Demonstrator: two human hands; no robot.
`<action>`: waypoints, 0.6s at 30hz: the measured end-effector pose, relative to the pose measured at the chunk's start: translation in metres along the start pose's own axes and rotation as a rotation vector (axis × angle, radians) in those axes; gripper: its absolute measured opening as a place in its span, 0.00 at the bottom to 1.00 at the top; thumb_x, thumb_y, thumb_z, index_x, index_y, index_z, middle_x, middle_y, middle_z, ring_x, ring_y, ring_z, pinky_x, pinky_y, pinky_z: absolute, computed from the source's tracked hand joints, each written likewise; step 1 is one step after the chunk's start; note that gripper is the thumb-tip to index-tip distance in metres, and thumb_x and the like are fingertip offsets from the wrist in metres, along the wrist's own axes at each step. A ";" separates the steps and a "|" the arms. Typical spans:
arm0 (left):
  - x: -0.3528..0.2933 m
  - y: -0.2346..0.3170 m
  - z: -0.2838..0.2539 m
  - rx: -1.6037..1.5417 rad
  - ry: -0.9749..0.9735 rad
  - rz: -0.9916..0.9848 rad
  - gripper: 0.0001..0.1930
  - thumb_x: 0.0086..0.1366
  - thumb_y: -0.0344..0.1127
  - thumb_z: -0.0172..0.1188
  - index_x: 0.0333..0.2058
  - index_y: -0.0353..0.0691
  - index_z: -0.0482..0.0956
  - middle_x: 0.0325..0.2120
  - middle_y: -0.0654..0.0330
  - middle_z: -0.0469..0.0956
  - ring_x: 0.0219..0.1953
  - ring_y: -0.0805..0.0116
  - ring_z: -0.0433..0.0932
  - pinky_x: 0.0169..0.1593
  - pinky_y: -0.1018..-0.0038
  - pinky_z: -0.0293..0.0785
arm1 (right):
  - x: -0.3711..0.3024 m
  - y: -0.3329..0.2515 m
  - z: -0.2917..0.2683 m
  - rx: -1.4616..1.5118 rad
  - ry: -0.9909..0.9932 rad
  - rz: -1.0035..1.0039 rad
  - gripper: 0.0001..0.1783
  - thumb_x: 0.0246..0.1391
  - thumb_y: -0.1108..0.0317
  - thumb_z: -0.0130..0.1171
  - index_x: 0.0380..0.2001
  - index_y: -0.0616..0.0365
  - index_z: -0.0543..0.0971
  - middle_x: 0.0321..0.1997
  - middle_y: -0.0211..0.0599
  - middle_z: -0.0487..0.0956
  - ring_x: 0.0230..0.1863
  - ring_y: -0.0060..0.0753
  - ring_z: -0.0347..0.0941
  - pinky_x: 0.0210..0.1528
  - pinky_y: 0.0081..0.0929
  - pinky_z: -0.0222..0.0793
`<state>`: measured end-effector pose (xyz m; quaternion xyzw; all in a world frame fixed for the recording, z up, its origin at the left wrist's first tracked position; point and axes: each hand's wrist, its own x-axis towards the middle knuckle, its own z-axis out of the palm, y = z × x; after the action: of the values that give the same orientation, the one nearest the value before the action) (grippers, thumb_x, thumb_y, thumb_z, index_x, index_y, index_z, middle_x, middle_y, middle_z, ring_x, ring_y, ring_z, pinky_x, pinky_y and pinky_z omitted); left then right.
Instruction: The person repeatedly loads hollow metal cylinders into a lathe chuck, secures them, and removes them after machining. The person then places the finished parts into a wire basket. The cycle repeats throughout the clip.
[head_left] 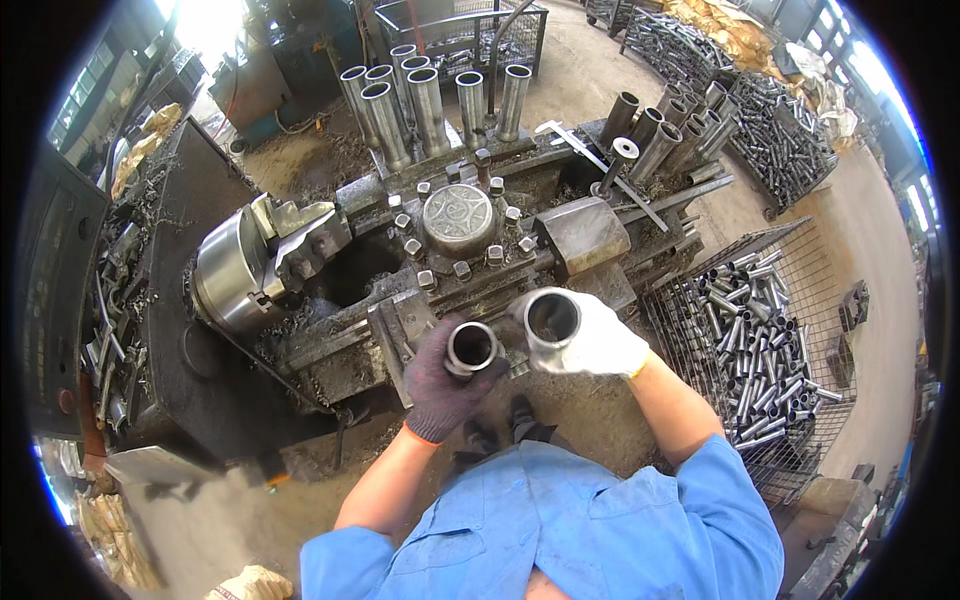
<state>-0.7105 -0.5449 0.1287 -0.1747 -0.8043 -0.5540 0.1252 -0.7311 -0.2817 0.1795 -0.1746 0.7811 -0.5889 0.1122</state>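
Both hands are closed round metal tubes, near side of the lathe (500, 270). I have the left hand (437, 378), dark-gloved, gripping the smaller-looking tube (472, 347), its fingers wrapped about the wall. The right hand (606, 342), white-gloved, grips the other tube (552, 318); some of its fingers are hidden from me behind the metal. The two tubes are side by side, open ends turned up at my camera, which I take as a way to keep both rims and bores in sight. The gloves probably guard against sharp edges and grime.

To the far left of the tool post (458, 220), bright tubes (428, 115) stand on end, likely so they take little room and stay within reach. Darker tubes (657, 150) stand at the far right end, apart from them, which I'd guess keeps two lots unmixed. The caliper (612, 178) lies there too, handy for checking. The chuck (232, 268), left, has no tube between its jaws that I can see. Right, a wire basket (826, 425) pens a loose heap of short tubes (755, 350).
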 end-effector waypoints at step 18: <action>-0.087 -0.068 -0.113 -1.505 0.469 -0.744 0.47 0.70 0.81 0.41 0.55 0.37 0.80 0.49 0.39 0.84 0.49 0.36 0.85 0.57 0.36 0.82 | 0.036 0.018 0.187 -0.702 -0.070 0.119 0.29 0.53 0.55 0.69 0.56 0.55 0.78 0.50 0.54 0.84 0.50 0.60 0.84 0.54 0.52 0.81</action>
<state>-0.6588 -0.6854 0.0772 0.1819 -0.1828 -0.9649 -0.0501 -0.6954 -0.4561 0.1107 -0.1768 0.9403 -0.2708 0.1060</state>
